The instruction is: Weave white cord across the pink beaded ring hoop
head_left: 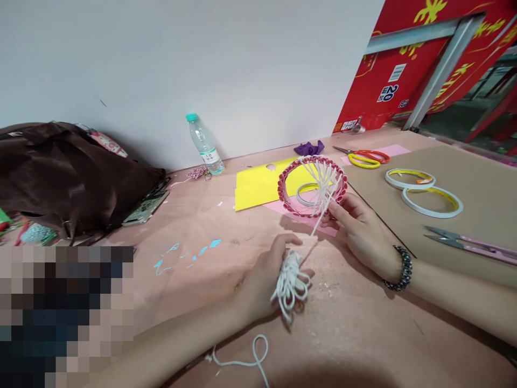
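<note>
Left hand [264, 277] curled around looped white-cord bundle [291, 283]; right hand [361, 231], farther up-table, pinches round red-studded ring [281, 188]; straight white strand [316, 226] slants between.

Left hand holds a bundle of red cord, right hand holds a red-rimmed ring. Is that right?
One colour is wrong: the head view shows the left hand holding a bundle of white cord. The right hand does hold the red-rimmed ring.
</note>
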### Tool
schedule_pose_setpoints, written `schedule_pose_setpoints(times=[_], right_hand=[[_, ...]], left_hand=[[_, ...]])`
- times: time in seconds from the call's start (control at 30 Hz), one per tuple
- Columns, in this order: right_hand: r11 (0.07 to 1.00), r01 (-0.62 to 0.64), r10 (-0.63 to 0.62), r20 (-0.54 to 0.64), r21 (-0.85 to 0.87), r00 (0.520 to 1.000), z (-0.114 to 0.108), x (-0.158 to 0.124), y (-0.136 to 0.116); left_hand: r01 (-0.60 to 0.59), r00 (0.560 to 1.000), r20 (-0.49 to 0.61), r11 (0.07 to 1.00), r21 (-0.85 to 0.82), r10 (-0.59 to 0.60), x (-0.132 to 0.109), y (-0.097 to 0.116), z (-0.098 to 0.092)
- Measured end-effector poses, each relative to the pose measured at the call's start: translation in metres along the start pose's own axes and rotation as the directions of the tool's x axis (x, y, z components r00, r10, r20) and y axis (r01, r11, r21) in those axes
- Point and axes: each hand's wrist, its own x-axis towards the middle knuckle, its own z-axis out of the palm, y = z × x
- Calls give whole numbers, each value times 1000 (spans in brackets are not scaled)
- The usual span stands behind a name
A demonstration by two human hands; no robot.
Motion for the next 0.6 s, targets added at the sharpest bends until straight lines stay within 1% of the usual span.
schedule_pose_setpoints(times=[0.1,0.13,0.17,0.2,0.23,0.27,0.3,0.33,0.37,0.4,0.43,0.47,0.5,0.53,0.57,0.6], right_hand=[[1000,-6,6,-5,19,1000,1,0,0],[999,-16,16,1,30,1000,1,-1,0],[999,-27,27,7,41,1000,2,-2,-1],[998,-39,39,12,48,999,2,-2,-1],[998,-51,50,13,49,999,3,-3,-2],[997,-58,58,6,49,998,3,-3,-2],[997,-63,63,-3,50,998,3,-4,-2],[996,-69,70,-10,54,997,3,-4,-2],[995,-75,76,-14,61,997,3,-4,-1],[994,-80,81,-12,71,997,3,-3,-1],[994,-79,80,-6,80,997,2,-3,0],[994,-70,70,-2,85,998,2,-2,1],[995,-54,54,3,88,999,1,-1,2],[995,-36,36,3,90,999,0,-1,2],[996,-20,20,3,90,1000,0,0,3],[996,-12,12,4,91,1000,-1,0,3]], left_hand=[[-67,998,12,988,141,66,1,3,-2],[-133,991,22,970,202,131,1,5,-4],[-247,969,37,931,270,246,1,7,-5],[-389,918,66,858,335,391,1,9,-6],[-534,838,115,754,383,534,0,10,-7],[-652,746,188,645,398,639,0,10,-7],[-733,672,265,570,372,691,0,10,-7],[-758,651,329,567,321,684,0,8,-6],[-721,691,363,631,286,625,-1,6,-5],[-629,769,352,730,268,534,-1,4,-5],[-491,859,299,833,256,415,-1,1,-4],[-327,937,205,918,225,284,-1,-1,-3],[-169,983,103,971,167,154,-1,-3,-3],[-42,999,12,995,89,41,0,-4,-2],[36,998,-56,999,4,-35,1,-5,-1],[82,992,-93,994,-72,-89,3,-4,-1]])
